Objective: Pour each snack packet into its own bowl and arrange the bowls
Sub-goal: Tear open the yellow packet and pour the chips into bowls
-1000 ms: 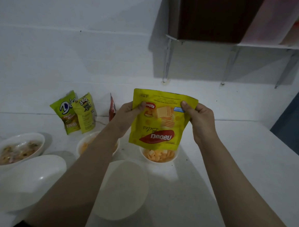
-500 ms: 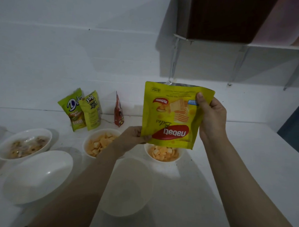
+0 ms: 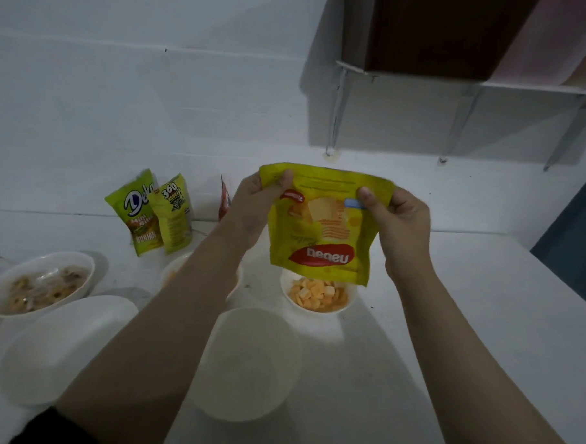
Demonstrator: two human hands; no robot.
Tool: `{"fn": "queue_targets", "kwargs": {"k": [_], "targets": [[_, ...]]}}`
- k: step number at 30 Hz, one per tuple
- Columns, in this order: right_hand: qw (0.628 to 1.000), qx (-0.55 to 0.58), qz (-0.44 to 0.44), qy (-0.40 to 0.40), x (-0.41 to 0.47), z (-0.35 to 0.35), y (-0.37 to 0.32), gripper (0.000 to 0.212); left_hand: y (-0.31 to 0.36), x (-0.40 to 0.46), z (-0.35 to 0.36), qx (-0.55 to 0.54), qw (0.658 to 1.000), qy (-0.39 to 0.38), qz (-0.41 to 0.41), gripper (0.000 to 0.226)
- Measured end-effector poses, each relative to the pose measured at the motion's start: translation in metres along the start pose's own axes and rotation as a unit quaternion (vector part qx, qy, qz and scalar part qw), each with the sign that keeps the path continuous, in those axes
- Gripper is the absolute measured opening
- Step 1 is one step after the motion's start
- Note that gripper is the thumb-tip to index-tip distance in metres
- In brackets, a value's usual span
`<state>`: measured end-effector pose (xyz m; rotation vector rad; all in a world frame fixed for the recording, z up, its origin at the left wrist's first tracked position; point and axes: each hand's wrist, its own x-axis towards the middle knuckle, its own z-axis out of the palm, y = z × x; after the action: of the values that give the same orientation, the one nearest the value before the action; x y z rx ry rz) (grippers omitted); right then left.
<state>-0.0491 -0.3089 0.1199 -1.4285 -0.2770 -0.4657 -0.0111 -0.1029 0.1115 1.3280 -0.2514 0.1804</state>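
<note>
A yellow Nabati packet hangs upside down over a small white bowl of orange-yellow cubes. My left hand pinches its upper left corner and my right hand pinches its upper right corner. An empty white bowl stands in front of it. My left forearm hides most of another bowl with yellow pieces. At the left sit a bowl of brown rings and an empty oval bowl.
Two green snack packets and a red packet lean against the white back wall. A shelf on brackets with a dark box hangs above right. The white table's right edge runs diagonally beside a dark blue surface.
My left hand has gone from the packet's lower edge back up to its top left corner. The packet has dropped lower, closer over the bowl of cubes.
</note>
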Motion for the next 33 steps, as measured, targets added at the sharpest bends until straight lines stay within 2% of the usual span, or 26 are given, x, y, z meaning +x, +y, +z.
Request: {"fn": "queue_targets", "kwargs": {"k": [2, 3, 5, 7, 8, 10, 12, 14, 17, 19, 22, 25, 30, 33], "targets": [[0.996, -0.042, 0.038, -0.063, -0.004, 0.005, 0.004, 0.005, -0.003, -0.002, -0.009, -0.027, 1.0, 0.01, -0.005, 0.023], [0.989, -0.081, 0.079, -0.099, -0.006, 0.009, 0.009, 0.012, -0.003, -0.003, -0.013, -0.049, 0.999, 0.012, -0.007, 0.024], [0.955, -0.201, 0.156, -0.154, -0.011, 0.016, 0.021, 0.018, -0.001, -0.005, -0.023, -0.099, 0.994, 0.033, -0.012, 0.026], [0.926, -0.298, 0.171, -0.155, -0.019, 0.026, 0.033, 0.015, 0.0, -0.005, -0.035, -0.136, 0.989, 0.056, -0.024, 0.026], [0.924, -0.311, 0.171, -0.143, -0.022, 0.03, 0.038, 0.015, 0.0, -0.004, -0.041, -0.152, 0.985, 0.069, -0.032, 0.027], [0.929, -0.305, 0.169, -0.122, -0.03, 0.037, 0.049, 0.014, -0.003, -0.002, -0.058, -0.183, 0.977, 0.092, -0.051, 0.035], [0.938, -0.278, 0.174, -0.107, -0.038, 0.044, 0.056, 0.009, -0.005, -0.002, -0.079, -0.215, 0.968, 0.113, -0.066, 0.053], [0.957, -0.192, 0.208, -0.054, -0.045, 0.053, 0.058, 0.007, -0.009, -0.001, -0.101, -0.225, 0.964, 0.11, -0.094, 0.07], [0.971, -0.02, 0.235, 0.035, -0.056, 0.07, 0.05, 0.004, -0.018, -0.002, -0.124, -0.223, 0.959, 0.117, -0.127, 0.062], [0.975, 0.031, 0.205, 0.086, -0.066, 0.079, 0.043, 0.008, -0.018, -0.011, -0.127, -0.216, 0.959, 0.121, -0.14, 0.063], [0.973, 0.03, 0.152, 0.169, -0.09, 0.081, 0.032, 0.011, -0.017, -0.037, -0.111, -0.182, 0.973, 0.091, -0.109, 0.047], [0.963, -0.001, 0.11, 0.247, -0.121, 0.066, 0.018, 0.013, -0.024, -0.07, -0.082, -0.131, 0.984, -0.006, -0.118, 0.028], [0.928, -0.034, 0.077, 0.363, -0.184, 0.023, -0.01, 0.008, -0.037, -0.112, -0.027, -0.046, 0.976, -0.125, -0.174, 0.026], [0.893, -0.01, 0.082, 0.442, -0.222, -0.008, -0.022, 0.011, -0.044, -0.131, 0.014, -0.04, 0.966, -0.158, -0.202, 0.022]]}}
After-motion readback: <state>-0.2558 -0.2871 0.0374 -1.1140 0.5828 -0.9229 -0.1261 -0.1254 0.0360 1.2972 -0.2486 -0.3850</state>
